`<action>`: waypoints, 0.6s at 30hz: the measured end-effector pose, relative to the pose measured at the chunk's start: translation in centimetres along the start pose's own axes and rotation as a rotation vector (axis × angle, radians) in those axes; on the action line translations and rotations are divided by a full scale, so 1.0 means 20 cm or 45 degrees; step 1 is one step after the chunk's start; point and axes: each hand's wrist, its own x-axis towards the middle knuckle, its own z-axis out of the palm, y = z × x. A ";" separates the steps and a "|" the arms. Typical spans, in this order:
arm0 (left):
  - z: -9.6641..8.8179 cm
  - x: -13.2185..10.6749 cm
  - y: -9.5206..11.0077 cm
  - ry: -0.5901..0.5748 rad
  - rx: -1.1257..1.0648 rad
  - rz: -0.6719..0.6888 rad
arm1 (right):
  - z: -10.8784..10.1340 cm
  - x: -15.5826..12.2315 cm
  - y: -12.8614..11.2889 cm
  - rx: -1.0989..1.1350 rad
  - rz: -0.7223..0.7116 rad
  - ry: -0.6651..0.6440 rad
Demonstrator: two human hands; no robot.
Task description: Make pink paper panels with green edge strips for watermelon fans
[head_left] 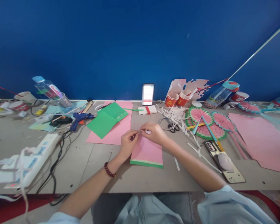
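Observation:
My left hand and my right hand meet above a pink paper sheet, fingertips pinched close together. Whatever they pinch is too small to make out; a bit of white shows by the right fingers. Along its near edge the pink sheet carries a green strip with a pale line above it. The hands cover the sheet's far end. To the left, folded green paper lies on a larger pink sheet. A narrow white strip rests on the table right of the sheet.
A blue glue gun, cables and a power strip are on the left. Scissors, a heap of white strips, watermelon paper fans and a phone lie right. Red paper cups stand by the blue wall.

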 end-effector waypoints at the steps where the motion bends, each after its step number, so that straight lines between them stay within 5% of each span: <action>1: 0.00 0.00 0.00 0.010 -0.001 -0.007 | 0.00 0.00 0.00 0.041 -0.003 -0.008; 12: 0.00 -0.01 -0.01 -0.005 0.065 0.106 | 0.04 -0.02 0.00 -0.351 -0.270 0.057; 18: 0.00 -0.01 0.00 -0.017 0.041 0.094 | 0.06 -0.03 -0.04 -0.220 -0.138 0.159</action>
